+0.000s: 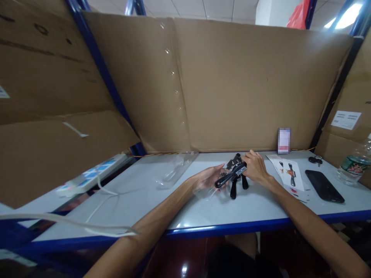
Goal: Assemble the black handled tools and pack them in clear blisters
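white table | black-handled tools between hands | left cupped underneath, right gripping

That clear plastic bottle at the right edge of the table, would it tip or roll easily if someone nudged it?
Probably. The bottle looks tall, narrow and mostly empty, so it is likely light and apt to tip. Its round body would likely roll once down, perhaps toward the black phone. The thin clear wall may dent under a firm squeeze.

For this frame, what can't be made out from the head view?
- Black-handled tools: too small and overlapped to count or identify.
- Right hand: fingertips hidden behind the tools.
- Left hand: grip unclear under clear plastic glare.
- Small box: its face is blurred.
- Water bottle: cut by the right edge.
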The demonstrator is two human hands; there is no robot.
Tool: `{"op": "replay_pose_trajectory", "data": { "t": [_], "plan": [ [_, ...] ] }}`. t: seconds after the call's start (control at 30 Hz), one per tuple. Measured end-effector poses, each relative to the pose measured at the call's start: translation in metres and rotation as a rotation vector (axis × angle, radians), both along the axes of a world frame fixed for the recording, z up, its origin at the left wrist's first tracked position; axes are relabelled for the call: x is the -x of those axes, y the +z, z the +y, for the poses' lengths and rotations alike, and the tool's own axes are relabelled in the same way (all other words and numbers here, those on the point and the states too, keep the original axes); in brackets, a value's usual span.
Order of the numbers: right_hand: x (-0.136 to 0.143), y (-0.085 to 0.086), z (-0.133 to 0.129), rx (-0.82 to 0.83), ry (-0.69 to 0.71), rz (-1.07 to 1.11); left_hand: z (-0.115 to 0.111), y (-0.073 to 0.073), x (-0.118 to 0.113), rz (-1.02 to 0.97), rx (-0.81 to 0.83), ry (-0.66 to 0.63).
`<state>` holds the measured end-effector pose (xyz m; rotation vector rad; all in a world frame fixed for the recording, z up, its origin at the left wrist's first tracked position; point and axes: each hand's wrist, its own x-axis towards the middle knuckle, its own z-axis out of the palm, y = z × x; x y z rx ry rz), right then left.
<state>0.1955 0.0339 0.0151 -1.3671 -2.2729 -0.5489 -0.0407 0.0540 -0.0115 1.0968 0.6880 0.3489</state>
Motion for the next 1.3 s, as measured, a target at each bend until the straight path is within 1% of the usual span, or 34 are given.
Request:
{"op": "replay_pose_trajectory", "data": {
  "t": [0.07, 0.13, 0.3, 0.4, 0.5, 0.6, 0.7, 0.83, 0.9, 1.0, 1.07, 1.2, 1.3],
  "plan": [
    [0.003, 0.001, -0.002, 0.010, 0.005, -0.003, -0.001, 0.000, -0.002, -0.019, -0.001, 0.010],
    [0.007, 0.001, -0.005, 0.029, 0.027, -0.019, -0.003, 0.000, -0.004, -0.027, 0.018, -0.009],
    [0.019, 0.000, -0.010, 0.075, 0.126, -0.049, -0.002, -0.008, -0.008, -0.031, 0.069, -0.023],
    [0.018, 0.000, -0.008, 0.138, 0.181, -0.031, 0.002, -0.011, -0.007, -0.066, 0.087, -0.052],
    [0.013, 0.000, -0.004, 0.169, 0.194, 0.019, 0.002, -0.009, -0.007, -0.056, 0.103, -0.052],
    [0.010, -0.001, -0.001, 0.160, 0.132, 0.062, -0.005, -0.003, -0.009, -0.040, 0.086, -0.042],
    [0.012, -0.003, -0.001, 0.134, 0.007, 0.070, -0.013, 0.000, -0.011, -0.060, 0.029, -0.047],
    [0.018, -0.005, -0.004, 0.094, -0.203, 0.090, -0.015, -0.003, -0.012, -0.123, -0.045, -0.022],
    [0.021, -0.006, -0.005, 0.117, -0.230, 0.104, -0.014, -0.005, -0.011, -0.126, -0.044, -0.030],
    [0.021, -0.007, -0.004, 0.205, -0.151, 0.126, -0.015, -0.005, -0.011, -0.105, -0.032, -0.066],
    [0.018, -0.009, -0.001, 0.221, -0.091, 0.132, -0.016, -0.004, -0.010, -0.095, -0.031, -0.064],
    [0.012, -0.013, 0.006, 0.138, -0.001, 0.088, -0.017, -0.001, -0.009, -0.114, -0.035, -0.027],
    [0.009, -0.013, 0.008, 0.085, 0.032, 0.044, -0.017, 0.000, -0.010, -0.135, -0.032, -0.001]
  ]
}}
